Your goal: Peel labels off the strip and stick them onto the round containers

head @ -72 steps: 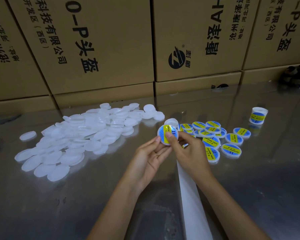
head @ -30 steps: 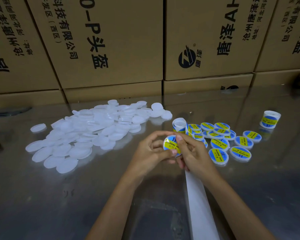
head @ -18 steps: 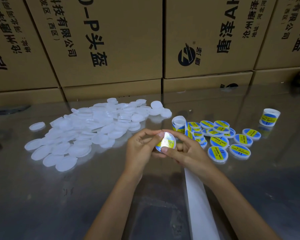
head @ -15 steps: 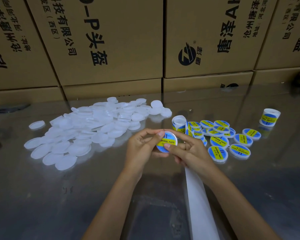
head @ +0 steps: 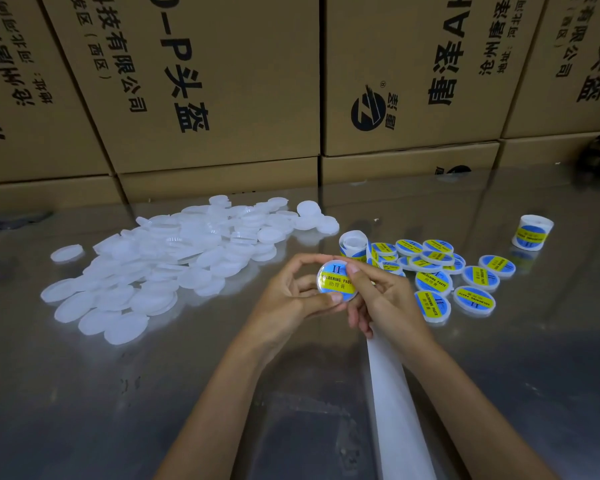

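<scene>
Both hands (head: pixel 329 299) turned labelled container (head: pixel 336 280) face-up.

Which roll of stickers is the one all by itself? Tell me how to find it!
Look along the shiny table to the far right, past the bunch of labelled containers. There the lone roll stands upright, apart from everything else. The other roll touches the bunch and has a white strip trailing from it; this one has neither.
</scene>
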`<state>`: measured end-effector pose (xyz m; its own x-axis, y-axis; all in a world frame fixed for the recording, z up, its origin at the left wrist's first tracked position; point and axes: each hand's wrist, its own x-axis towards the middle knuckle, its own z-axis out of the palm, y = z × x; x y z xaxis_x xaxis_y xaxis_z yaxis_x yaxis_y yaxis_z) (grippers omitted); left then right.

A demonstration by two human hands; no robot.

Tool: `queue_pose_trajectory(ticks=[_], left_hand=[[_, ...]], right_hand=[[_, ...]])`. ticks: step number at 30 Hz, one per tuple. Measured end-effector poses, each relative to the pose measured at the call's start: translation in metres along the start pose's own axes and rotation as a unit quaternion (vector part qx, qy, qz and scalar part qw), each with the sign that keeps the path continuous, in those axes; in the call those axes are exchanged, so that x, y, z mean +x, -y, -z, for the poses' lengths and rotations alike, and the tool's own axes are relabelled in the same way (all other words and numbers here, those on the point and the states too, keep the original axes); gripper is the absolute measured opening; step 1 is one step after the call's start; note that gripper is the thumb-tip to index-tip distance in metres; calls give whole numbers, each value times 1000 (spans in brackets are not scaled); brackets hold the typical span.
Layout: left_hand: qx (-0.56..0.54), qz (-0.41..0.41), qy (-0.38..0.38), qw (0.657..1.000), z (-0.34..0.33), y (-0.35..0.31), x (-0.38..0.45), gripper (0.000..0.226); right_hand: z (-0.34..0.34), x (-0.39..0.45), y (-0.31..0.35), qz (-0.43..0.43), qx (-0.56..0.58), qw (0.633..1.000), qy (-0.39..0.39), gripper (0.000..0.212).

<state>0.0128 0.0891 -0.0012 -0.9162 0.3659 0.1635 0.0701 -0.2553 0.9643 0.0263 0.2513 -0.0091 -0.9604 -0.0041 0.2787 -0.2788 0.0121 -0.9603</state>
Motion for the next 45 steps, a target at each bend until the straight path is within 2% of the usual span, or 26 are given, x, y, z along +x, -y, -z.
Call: queue_pose_trajectory(ticks=[6,10,15,18,21,24,27,33,36,38,41,43,45], left_hand=[[8,-8,-93,996,-2,1,0,29],[-1,-7,-140,990,-4,3,1,16],[-28,8,-140,990,-5,8,1,16],[-45,23,-130,990,-8,13,2,27],[-42,43,-157,986,-7,17,4,34],[-6,52,-184,982,-3,21,5,33],[4,51,-195,979,0,24,6,31],[37,43,-210,976,2,29,7,29],[55,36,-243,968,5,35,12,29],[87,21,-288,953,8,38,20,31],[283,-42,-353,891,24,39,37,34],[407,-75,-349,841,37,37,52,39],[485,-90,-333,804,50,33,71,41]], right_hand=[[2,1,4,-20,-15,999,32,23],[-1,-1,4,-14,-10,998,60,40],[3,0,3,-19,-12,999,47,32],[12,7,1,-54,29,998,-16,25],[32,17,-8,-91,59,978,-178,25],[53,23,-18,-133,50,946,-293,43],[63,26,-26,-155,27,940,-303,59],[61,27,-37,-156,-61,944,-286,64],[56,27,-36,-124,-86,945,-290,57],[48,24,-35,-96,-99,949,-282,44],[34,22,-35,-65,-185,945,-260,31],[27,22,-37,-51,-225,941,-248,27],[23,23,-40,-38,-243,941,-234,29]])
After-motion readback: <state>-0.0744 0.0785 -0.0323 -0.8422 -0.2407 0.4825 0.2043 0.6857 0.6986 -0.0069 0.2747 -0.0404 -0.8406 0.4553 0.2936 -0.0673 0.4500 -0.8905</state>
